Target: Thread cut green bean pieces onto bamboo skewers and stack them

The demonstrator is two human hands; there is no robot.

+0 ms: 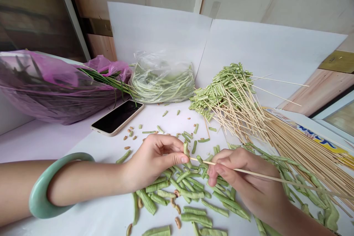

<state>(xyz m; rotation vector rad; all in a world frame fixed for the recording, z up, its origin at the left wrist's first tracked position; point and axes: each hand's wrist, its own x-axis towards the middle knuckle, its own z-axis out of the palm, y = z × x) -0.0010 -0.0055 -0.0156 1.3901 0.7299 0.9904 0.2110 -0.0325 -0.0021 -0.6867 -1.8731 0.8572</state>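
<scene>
Between thumb and fingers, my left hand [155, 160] pinches a short cut piece of green bean [186, 148]. My right hand [249, 175] grips a thin bamboo skewer [265, 175], whose tip meets that piece; whether it has gone through, I cannot tell. Just beyond my right fingers, another bean bit [199, 159] sits at the skewer. Below both hands lie many loose cut bean pieces [196, 219], with brown beans [177, 222] scattered among them. A pale green bangle [38, 195] circles my left forearm.
Skewers loaded with bean pieces [232, 81] are heaped at the back right, beside bare skewers [298, 143]. Long whole beans [320, 191] lie at the right. A clear bag of long beans [163, 81], a purple bag [61, 92] and a phone [117, 118] are at the back left.
</scene>
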